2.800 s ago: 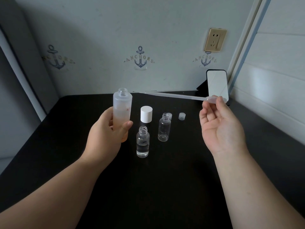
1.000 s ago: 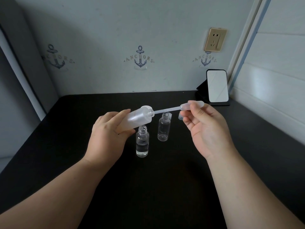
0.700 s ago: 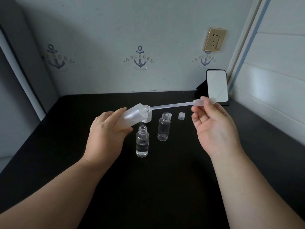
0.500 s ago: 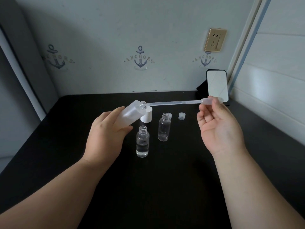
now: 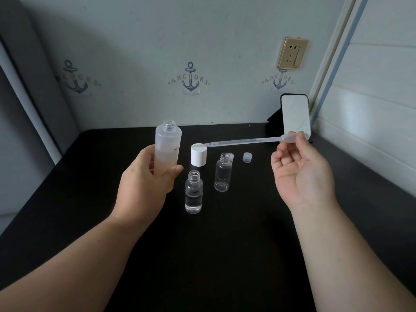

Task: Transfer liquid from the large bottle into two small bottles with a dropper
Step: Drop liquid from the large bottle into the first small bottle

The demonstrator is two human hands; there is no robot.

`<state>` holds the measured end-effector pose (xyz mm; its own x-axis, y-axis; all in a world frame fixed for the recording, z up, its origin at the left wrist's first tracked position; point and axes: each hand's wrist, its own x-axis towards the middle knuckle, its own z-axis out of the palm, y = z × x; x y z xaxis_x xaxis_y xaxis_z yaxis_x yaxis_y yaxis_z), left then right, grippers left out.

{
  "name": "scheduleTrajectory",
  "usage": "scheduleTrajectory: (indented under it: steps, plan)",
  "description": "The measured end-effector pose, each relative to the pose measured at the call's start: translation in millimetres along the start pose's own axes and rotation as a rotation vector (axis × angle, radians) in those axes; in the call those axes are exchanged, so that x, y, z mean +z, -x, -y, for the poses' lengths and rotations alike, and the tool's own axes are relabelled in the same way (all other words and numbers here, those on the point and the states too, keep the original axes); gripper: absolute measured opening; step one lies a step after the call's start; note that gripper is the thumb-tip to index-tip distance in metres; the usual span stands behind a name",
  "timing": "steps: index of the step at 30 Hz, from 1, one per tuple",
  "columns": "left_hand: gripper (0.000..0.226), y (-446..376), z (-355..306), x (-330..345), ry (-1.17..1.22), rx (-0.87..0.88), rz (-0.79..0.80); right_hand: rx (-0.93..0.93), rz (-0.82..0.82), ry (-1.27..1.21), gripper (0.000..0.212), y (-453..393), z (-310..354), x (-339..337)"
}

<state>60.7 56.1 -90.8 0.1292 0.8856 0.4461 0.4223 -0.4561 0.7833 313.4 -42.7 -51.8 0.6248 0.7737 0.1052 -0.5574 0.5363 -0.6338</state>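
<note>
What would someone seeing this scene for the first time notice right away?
Probably the two bare hands raised over the black tabletop: the left hand grips a tall frosted plastic bottle, upright and uncapped, while the right hand pinches the bulb of a long clear plastic dropper lying nearly level. Between them stand two small clear uncapped bottles, the nearer one partly filled, the farther one looking empty.

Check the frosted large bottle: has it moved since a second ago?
Yes. The frosted large bottle, gripped by the left hand, swung from tilted over the white cylindrical cap back upright, left of it.
</note>
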Motion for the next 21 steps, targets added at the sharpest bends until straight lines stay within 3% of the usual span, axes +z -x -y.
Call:
scheduleTrajectory:
  steps: [11,15,17,21]
  plan:
    - [0.069,-5.1,6.5,2.7,-0.033,-0.03,0.025,0.014,-0.028,0.009,0.011,-2.1,-1.9,-1.5]
    - [0.077,-1.5,2.1,-1.3,0.081,-0.045,0.044,0.018,-0.023,0.013,0.011,-3.2,-2.4,-1.9]
    - [0.067,1.0,-0.7,-5.9,0.149,-0.034,-0.042,0.013,-0.011,0.023,0.011,-3.9,-2.4,-2.0]
    - [0.023,10.6,-11.6,-18.0,0.098,0.115,-0.259,0.004,0.014,0.025,0.012,-5.0,-2.0,-2.9]
